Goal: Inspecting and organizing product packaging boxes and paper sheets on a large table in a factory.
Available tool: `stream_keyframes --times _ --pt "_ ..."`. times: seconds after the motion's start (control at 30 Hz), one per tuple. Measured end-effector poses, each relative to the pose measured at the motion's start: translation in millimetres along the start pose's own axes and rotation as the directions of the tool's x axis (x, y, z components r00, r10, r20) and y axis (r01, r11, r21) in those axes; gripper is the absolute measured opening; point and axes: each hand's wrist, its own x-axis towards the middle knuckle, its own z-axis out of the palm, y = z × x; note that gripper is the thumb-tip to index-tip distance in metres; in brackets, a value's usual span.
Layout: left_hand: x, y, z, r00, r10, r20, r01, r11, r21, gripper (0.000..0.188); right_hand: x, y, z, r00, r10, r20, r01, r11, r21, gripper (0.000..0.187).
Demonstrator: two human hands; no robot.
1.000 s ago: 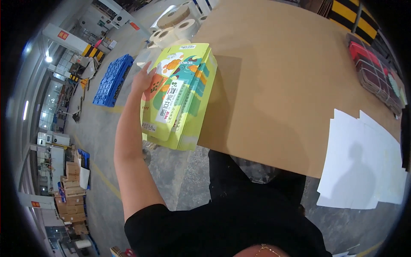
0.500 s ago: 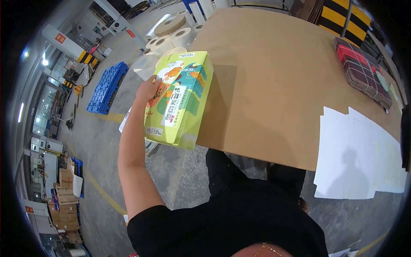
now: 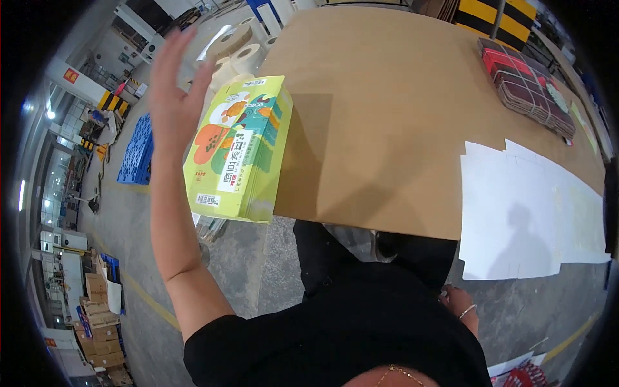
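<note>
My left hand [image 3: 174, 97] is raised beside the far left edge of a tall stack of printed green card sheets [image 3: 261, 138]. Its fingers are apart and hold nothing, though motion smears them a little. The stack lies at the left end of a brown tabletop [image 3: 380, 129], with orange and teal pictures on its top sheet. Low beside my body, past the table's near edge, hangs my right hand [image 3: 459, 302] with a bracelet at the wrist. My clothing partly hides its fingers, and I cannot tell whether it holds anything.
White sheets [image 3: 509, 213] lie at the table's right end. A tied dark and red bundle [image 3: 529, 87] sits at the far right. Pale rolls [image 3: 246, 59] stand beyond the stack, a blue pallet [image 3: 134, 155] on the floor at left. Cardboard boxes [image 3: 102, 322] are piled farther left.
My left hand has let go of the stack's left edge and risen up and away, its fingers spreading. My right hand has come further into sight. The whole view has shifted slightly.
</note>
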Motion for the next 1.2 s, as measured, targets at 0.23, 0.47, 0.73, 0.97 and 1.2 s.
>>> stream_keyframes --times 0.23,0.47,0.73,0.97,1.2 --pt "-1 90 -119 0.844 0.329 -0.424 -0.446 0.869 -0.213 0.032 -30 -65 -52 0.865 -0.406 -0.296 0.424 0.906 -0.003 0.037" --pt "-37 75 -180 0.806 0.312 -0.504 -0.473 0.851 -0.23 0.033 -16 -78 -52 0.81 -0.495 -0.315 0.49 0.866 -0.101 0.038" --pt "-47 117 -191 0.661 0.356 -0.66 -0.591 0.79 -0.165 0.035 9 -87 -47 0.547 -0.757 -0.359 0.749 0.633 -0.194 0.035" --pt "-32 151 -193 0.389 0.491 -0.779 -0.689 0.717 0.107 0.038 3 -104 -49 0.487 -0.804 -0.341 0.774 0.578 -0.259 0.032" --pt "-71 157 -184 0.37 0.391 -0.843 -0.64 0.765 0.073 0.041 23 -113 -30 0.311 -0.882 -0.354 0.885 0.405 -0.231 0.031"
